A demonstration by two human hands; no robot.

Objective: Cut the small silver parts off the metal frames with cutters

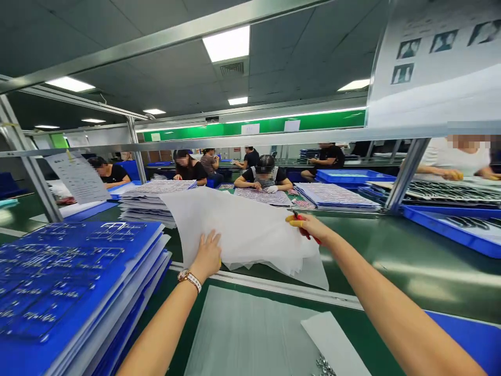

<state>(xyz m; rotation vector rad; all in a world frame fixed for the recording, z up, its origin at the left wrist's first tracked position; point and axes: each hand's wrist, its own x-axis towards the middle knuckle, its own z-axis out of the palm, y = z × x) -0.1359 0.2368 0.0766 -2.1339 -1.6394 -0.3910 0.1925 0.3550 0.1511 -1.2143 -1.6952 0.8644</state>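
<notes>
Thin white sheets (242,224) stand bowed up between my two hands, with their loose lower edges drooping over the green bench. My left hand (209,254), with a watch on the wrist, grips the near left part of the sheets. A yellow cover shows by its thumb. My right hand (311,228) is closed around red-handled pliers (315,239) at the right edge of the sheets. Yellow covers are on its fingertips. Whether those fingers also pinch the sheet cannot be made out. Nearer to me lies a pale translucent sheet (250,329) on the bench.
At left rises a stack of blue boards (78,266) bearing metal wire parts. Small metal pieces (324,365) lie by a white paper (332,339). Behind are stacked sheets (146,209), a metal post (407,175) and a blue tray (450,230). Several people work across the bench.
</notes>
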